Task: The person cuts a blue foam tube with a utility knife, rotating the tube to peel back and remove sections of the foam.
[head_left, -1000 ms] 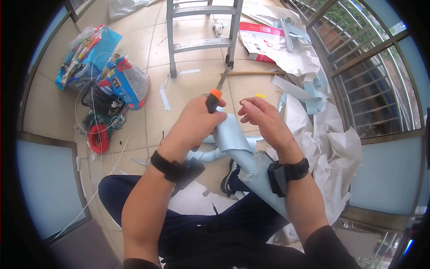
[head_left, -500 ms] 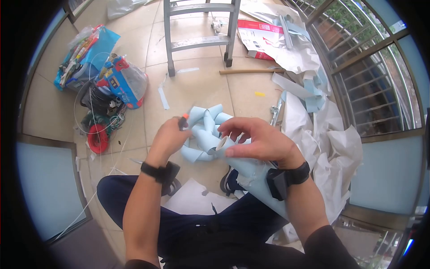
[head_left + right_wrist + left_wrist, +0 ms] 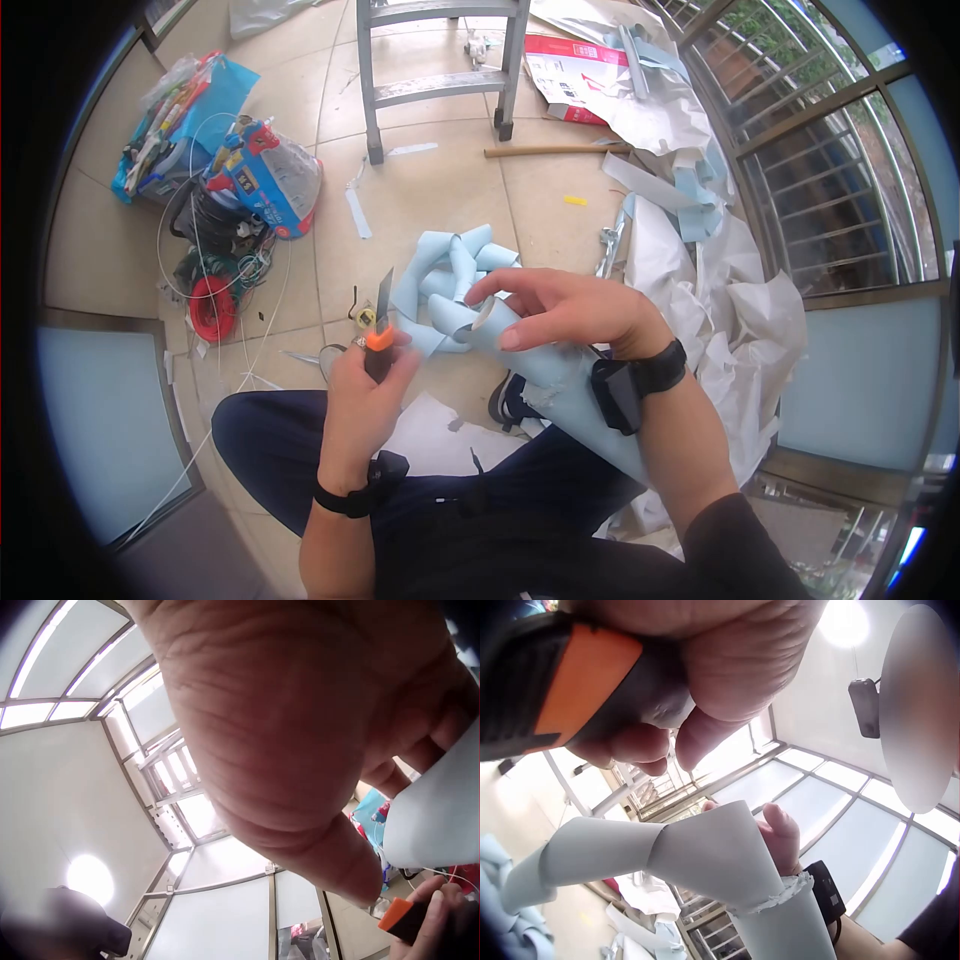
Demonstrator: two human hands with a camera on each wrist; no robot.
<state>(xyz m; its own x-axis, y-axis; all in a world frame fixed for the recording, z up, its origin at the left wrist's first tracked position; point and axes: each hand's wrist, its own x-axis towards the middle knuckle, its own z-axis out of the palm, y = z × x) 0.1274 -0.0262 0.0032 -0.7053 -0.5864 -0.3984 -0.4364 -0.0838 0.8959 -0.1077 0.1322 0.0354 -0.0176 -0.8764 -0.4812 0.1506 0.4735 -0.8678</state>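
Observation:
In the head view the left hand (image 3: 362,410) grips an orange-and-black knife (image 3: 379,342), its blade pointing up and away. The right hand (image 3: 575,312) is beside the end of a pale blue roll (image 3: 535,362), thumb and fingers parted around the end; whether they touch it is unclear. That roll lies slanting over the leg on the right, with a ragged torn edge partway along. A curled blue strip (image 3: 425,285) trails from the end to the floor. The left wrist view shows the knife handle (image 3: 585,682) in the fingers and the roll (image 3: 720,855) below.
A metal ladder (image 3: 440,90) stands ahead. Bags of tools (image 3: 270,180) and a red coil (image 3: 212,308) lie at the left. Crumpled white sheeting (image 3: 745,350) spreads along the right, near a wooden stick (image 3: 555,151). A white sheet (image 3: 430,432) lies between the feet.
The left hand with the knife has moved from above the roll's end down and to the left. The right hand has come down over the end, and the blue strip now hangs from it.

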